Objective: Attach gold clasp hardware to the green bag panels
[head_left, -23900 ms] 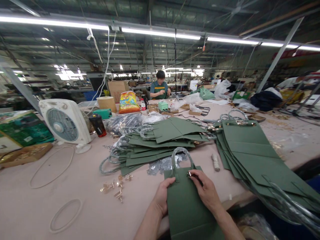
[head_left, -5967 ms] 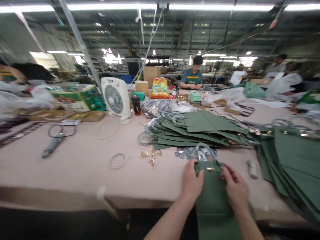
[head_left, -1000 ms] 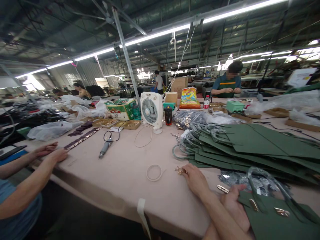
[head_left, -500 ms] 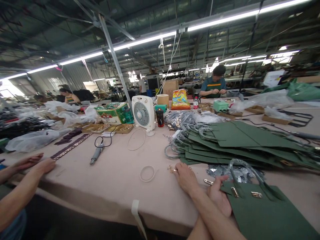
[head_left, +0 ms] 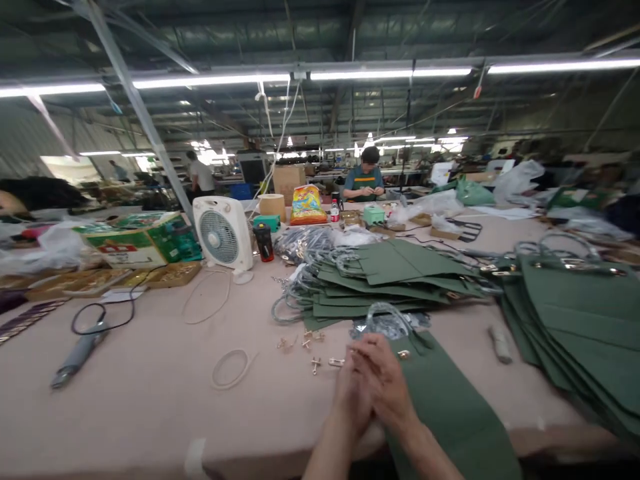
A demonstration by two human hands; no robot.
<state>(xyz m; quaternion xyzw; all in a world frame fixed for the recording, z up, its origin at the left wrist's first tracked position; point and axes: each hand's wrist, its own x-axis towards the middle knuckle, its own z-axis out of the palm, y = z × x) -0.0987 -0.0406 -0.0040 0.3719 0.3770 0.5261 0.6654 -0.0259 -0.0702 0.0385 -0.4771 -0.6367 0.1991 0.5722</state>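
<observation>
A dark green bag panel [head_left: 445, 393] with a plastic-wrapped handle [head_left: 387, 310] and gold-coloured metal fitting [head_left: 403, 355] lies at the table's front. My left hand [head_left: 351, 393] is closed at the panel's upper left corner, its fingers partly covered. My right hand [head_left: 385, 380] comes over it from the right, fingers bent together against the left hand; whatever they pinch is hidden. A gold-coloured metal clasp piece [head_left: 337, 363] shows just left of my hands. Small gold metal fittings [head_left: 307, 342] lie loose on the table beyond it.
Stacked green bag panels [head_left: 395, 273] lie ahead, with another pile [head_left: 580, 313] at right. A white fan [head_left: 223, 233], a dark tumbler [head_left: 263, 242], a grey power screwdriver [head_left: 80, 353] and a white coil [head_left: 231, 369] stand or lie leftward. A co-worker [head_left: 365, 177] sits across.
My view has turned right, bringing the right-hand pile into sight. My right hand has left the loose fittings and come back to my left hand at the bag panel. The neighbour's arms are out of view.
</observation>
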